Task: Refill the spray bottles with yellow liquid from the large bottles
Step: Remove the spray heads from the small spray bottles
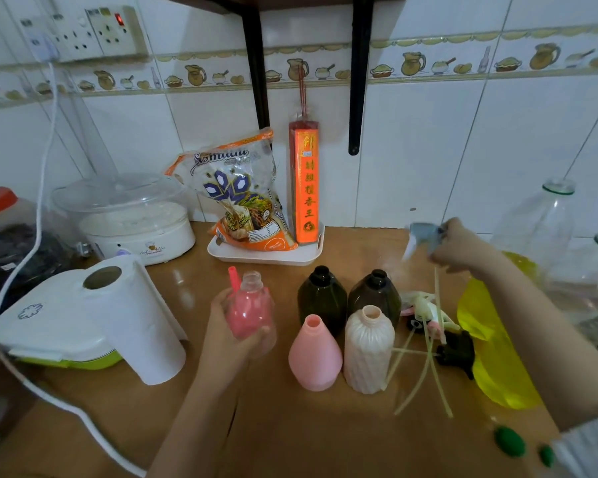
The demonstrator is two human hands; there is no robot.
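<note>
My left hand (233,331) holds a clear open-necked spray bottle (252,305) with a pink look, just above the wooden counter (308,432). My right hand (463,250) grips a blurred grey spray head (423,236) with its dip tube (439,305) hanging down. On the counter stand two dark bottles (321,298) (373,294), a pink bottle (315,357) and a ribbed cream bottle (368,350), all with open necks. Loose spray heads and tubes (428,326) lie to their right. A large bottle with yellow liquid (491,343) stands behind my right forearm.
A paper towel roll (135,315) and a white-green appliance (56,326) sit at the left, a steamer (132,219) and jar (11,243) behind. A white tray (266,257) holds a rice bag and red incense box. Two green caps (510,441) lie front right.
</note>
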